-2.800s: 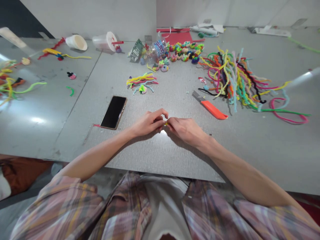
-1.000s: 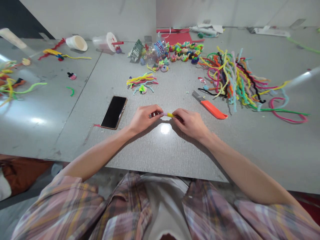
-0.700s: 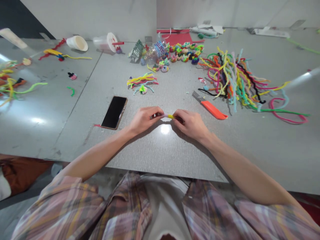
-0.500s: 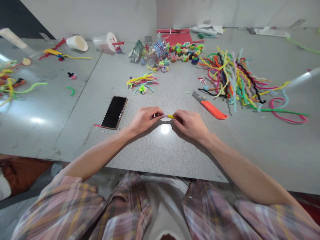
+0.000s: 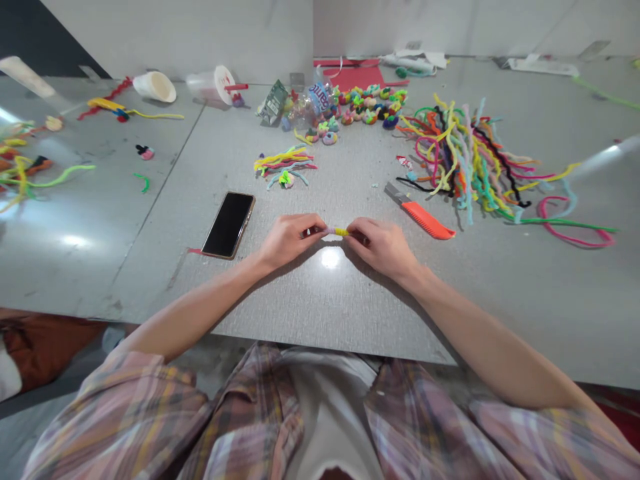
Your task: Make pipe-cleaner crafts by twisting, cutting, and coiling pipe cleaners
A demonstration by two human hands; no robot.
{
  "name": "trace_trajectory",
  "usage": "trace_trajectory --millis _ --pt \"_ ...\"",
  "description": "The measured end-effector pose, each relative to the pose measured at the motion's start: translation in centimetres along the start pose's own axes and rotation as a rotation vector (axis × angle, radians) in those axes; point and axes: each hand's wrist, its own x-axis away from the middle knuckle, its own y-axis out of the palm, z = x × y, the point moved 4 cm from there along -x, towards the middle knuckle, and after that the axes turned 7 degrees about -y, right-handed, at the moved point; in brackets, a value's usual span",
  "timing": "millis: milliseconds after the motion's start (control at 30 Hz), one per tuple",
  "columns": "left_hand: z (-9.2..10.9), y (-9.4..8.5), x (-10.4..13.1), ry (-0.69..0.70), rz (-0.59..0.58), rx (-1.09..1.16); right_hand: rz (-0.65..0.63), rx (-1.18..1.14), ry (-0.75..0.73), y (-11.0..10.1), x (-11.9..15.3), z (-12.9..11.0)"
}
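Between my two hands, just above the grey table, is a short coiled pipe cleaner (image 5: 340,232), pale lilac toward the left and yellow toward the right. My left hand (image 5: 295,237) pinches its lilac end between thumb and fingertips. The yellow end sits in the closed fingers of my right hand (image 5: 380,245). Both ends are hidden by fingers. A phone (image 5: 229,225) with a dark screen lies left of my left hand. To the right of my right hand is a utility knife (image 5: 423,215) with an orange handle.
A big heap of coloured pipe cleaners (image 5: 470,157) covers the right side. A smaller bundle (image 5: 285,160) lies ahead of my hands. Farther back are several small pipe-cleaner pieces (image 5: 370,103), a green packet (image 5: 273,102), a plastic cup (image 5: 207,85) and a paper cup (image 5: 154,87).
Slightly more of the yellow coil shows beside my right fingertips. Both hands stay in nearly the same place, and the table items have not moved.
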Motion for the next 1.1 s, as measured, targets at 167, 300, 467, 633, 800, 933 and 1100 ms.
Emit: trace_trajectory --millis 167,300,467,633,800,933,1100 --pt "0.1 0.1 0.1 0.015 -0.016 0.012 -0.01 -0.018 -0.014 -0.1 0.0 -0.2" --pt "0.3 0.2 0.1 0.041 -0.03 0.024 -0.009 -0.033 -0.039 0.1 0.1 -0.2" --pt "0.3 0.2 0.2 0.043 -0.027 0.035 0.025 -0.046 -0.071 0.2 0.2 0.1" --pt "0.0 0.2 0.4 0.02 -0.036 0.029 0.015 -0.035 -0.083 0.4 0.3 0.1" --pt "-0.1 0.3 0.4 -0.002 -0.072 0.016 0.0 0.011 -0.093 0.7 0.4 -0.2" --pt "-0.1 0.5 0.5 -0.016 -0.112 0.012 -0.009 0.044 -0.102 0.9 0.4 -0.5" --pt "0.1 0.5 0.4 0.003 -0.118 0.014 -0.002 0.072 -0.115 1.0 0.5 -0.7"
